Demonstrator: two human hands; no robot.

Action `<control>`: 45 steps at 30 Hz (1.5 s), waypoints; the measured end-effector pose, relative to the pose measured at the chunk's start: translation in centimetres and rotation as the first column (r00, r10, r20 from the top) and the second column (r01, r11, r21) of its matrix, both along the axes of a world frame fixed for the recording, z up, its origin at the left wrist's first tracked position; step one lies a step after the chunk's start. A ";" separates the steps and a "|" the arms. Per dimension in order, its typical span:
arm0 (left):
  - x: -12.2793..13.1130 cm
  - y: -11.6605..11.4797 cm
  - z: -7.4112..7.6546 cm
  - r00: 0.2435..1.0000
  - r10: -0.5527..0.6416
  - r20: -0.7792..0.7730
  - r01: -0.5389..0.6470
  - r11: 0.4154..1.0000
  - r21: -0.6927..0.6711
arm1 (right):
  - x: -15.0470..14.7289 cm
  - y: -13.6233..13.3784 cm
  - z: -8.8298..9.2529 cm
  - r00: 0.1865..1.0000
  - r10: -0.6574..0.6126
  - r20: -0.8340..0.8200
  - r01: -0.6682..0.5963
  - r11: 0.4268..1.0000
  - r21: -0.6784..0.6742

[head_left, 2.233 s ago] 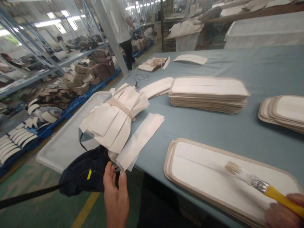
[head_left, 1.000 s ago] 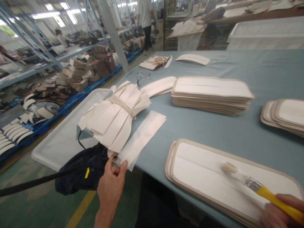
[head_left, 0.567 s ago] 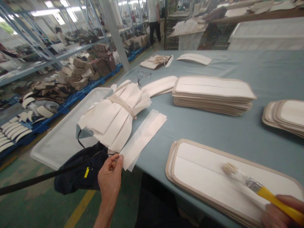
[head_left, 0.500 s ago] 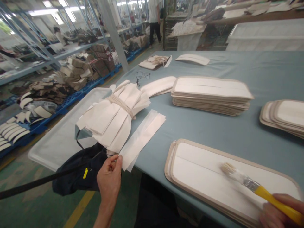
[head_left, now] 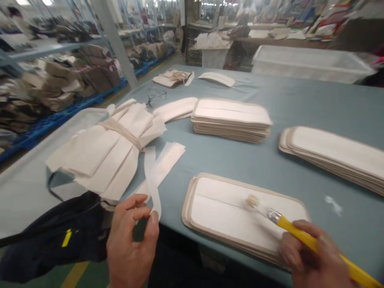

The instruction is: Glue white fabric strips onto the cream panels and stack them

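My left hand [head_left: 130, 240] pinches the near end of a thin white strip [head_left: 151, 178] and lifts it off a few like strips lying at the table's front edge. My right hand [head_left: 312, 256] grips a yellow-handled brush [head_left: 288, 224]; its pale bristles rest on the top white pad of a small stack of beige-edged pads [head_left: 222, 212] right in front of me. A tied bundle of cream fabric pieces [head_left: 108, 148] lies just left of the strips.
More pad stacks lie mid-table [head_left: 231, 120] and at the right [head_left: 336, 154]. Eyeglasses [head_left: 156, 96] and smaller bundles sit further back. A dark bag [head_left: 60, 236] hangs at the lower left beside a clear tray [head_left: 24, 180]. The blue-grey table [head_left: 300, 100] stretches back to a translucent bin [head_left: 309, 64].
My left hand has peeled one strip up from the pile. The view has swung right and closer, and my right hand with the brush now shows more fully.
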State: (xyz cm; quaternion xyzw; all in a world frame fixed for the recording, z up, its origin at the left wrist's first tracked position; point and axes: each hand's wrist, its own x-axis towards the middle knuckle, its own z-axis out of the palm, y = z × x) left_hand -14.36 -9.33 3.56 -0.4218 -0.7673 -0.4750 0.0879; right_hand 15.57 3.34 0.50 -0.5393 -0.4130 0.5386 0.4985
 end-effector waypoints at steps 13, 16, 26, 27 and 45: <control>1.4 5.2 -0.5 0.747 -0.632 -0.205 0.641 0.767 -0.027 | -4.4 0.8 4.0 0.984 -0.123 -0.126 0.102 0.981 -0.162; 2.0 5.6 -0.9 0.720 -0.671 -0.177 0.673 0.737 -0.058 | -5.6 1.1 4.3 0.983 -0.086 -0.161 0.050 0.975 -0.216; 2.2 6.5 -3.9 0.938 -0.310 -0.154 0.272 0.936 -0.225 | -5.2 1.1 3.7 0.999 0.004 -0.051 -0.012 0.988 -0.152; 2.2 6.4 -4.0 0.932 -0.325 -0.159 0.283 0.929 -0.236 | -5.0 1.1 3.7 1.000 0.017 -0.017 -0.019 0.991 -0.136; 3.1 5.9 -4.8 0.935 -0.276 -0.224 0.237 0.953 -0.187 | -7.9 0.9 3.5 0.987 0.156 0.034 -0.153 0.986 -0.069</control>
